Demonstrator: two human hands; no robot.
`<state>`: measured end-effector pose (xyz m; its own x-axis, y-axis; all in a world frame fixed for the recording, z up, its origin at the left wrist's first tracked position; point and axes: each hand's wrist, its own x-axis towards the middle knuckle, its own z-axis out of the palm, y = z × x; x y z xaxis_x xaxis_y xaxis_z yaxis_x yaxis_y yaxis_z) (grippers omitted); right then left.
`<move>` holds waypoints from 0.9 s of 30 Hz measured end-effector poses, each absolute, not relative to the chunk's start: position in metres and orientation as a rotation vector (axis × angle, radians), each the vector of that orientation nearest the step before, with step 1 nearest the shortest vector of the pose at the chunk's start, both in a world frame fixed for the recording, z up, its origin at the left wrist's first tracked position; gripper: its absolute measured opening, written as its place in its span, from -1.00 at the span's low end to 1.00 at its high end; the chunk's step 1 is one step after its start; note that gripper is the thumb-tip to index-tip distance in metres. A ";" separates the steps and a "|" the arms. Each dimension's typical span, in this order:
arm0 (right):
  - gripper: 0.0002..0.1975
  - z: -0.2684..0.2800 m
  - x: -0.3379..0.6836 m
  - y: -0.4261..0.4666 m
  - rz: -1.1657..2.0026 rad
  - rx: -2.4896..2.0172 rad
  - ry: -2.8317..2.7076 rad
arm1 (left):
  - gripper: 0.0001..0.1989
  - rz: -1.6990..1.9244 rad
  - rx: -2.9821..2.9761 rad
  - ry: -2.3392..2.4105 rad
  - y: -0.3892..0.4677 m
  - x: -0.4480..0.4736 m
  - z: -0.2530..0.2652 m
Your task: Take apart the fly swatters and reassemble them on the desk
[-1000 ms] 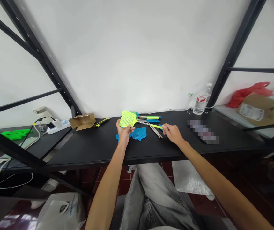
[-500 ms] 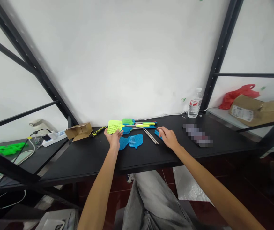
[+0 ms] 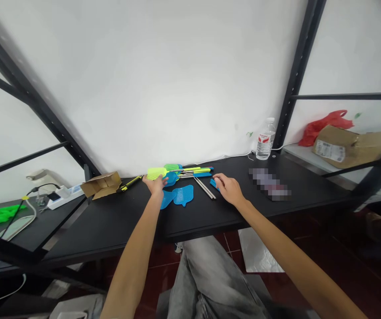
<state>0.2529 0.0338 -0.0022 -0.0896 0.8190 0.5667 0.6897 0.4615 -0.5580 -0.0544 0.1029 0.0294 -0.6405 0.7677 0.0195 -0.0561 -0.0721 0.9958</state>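
My left hand point(image 3: 156, 185) has its fingers around the head of a yellow-green fly swatter point(image 3: 156, 173) at the back of the black table. That swatter lies low over other fly swatters with green and blue heads and yellow and blue handles. Just in front of this hand are loose blue swatter heads point(image 3: 183, 195), partly behind the wrist. My right hand point(image 3: 230, 189) is curled, its fingertips against short blue handles point(image 3: 214, 183) on the tabletop. Between my hands, thin metal rods point(image 3: 205, 188) lie side by side.
An open cardboard box point(image 3: 103, 185) and a yellow-black strip point(image 3: 131, 183) sit left of the swatters. A water bottle point(image 3: 265, 139) stands at the back right, with a pixelated object point(image 3: 270, 184) in front of it. Black metal posts point(image 3: 298, 71) frame the table.
The yellow-green swatter has been lowered and its head tipped flatter onto the others, my left hand moving with it. My right hand stays at the blue handles. The view has shifted slightly.
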 end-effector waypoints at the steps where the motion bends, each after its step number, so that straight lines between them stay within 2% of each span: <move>1: -0.68 -0.003 0.253 0.034 0.175 -1.287 -1.824 | -0.19 1.688 0.833 1.753 0.102 -0.056 0.029; 4: -0.70 -0.003 0.252 0.034 0.137 -1.322 -1.828 | -0.10 1.454 1.005 2.147 0.097 -0.063 0.030; 7: -0.72 -0.001 0.251 0.033 0.084 -1.397 -1.840 | -0.07 1.483 1.062 2.225 0.091 -0.071 0.031; 12: -0.77 -0.001 0.249 0.034 -0.001 -1.577 -1.797 | -0.26 1.594 1.041 2.153 0.090 -0.080 0.031; 16: -0.75 -0.004 0.248 0.037 -0.015 -1.677 -1.835 | -0.51 1.562 1.230 2.155 0.089 -0.071 0.035; 19: -0.74 -0.006 0.248 0.039 0.009 -1.723 -1.903 | -0.75 1.338 1.620 2.104 0.082 -0.045 0.039; 21: -0.75 -0.006 0.248 0.039 0.021 -1.738 -1.932 | -0.82 1.125 1.931 1.943 0.076 -0.021 0.039; 27: -0.74 -0.004 0.248 0.037 0.017 -1.738 -1.967 | -0.64 0.491 2.810 1.351 0.066 0.036 0.033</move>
<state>0.2482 0.0372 -0.0040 -0.0501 0.9309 0.3618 0.9245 0.1803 -0.3359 0.0356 0.0657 0.0327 0.5853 0.7596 0.2835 0.7643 -0.6336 0.1198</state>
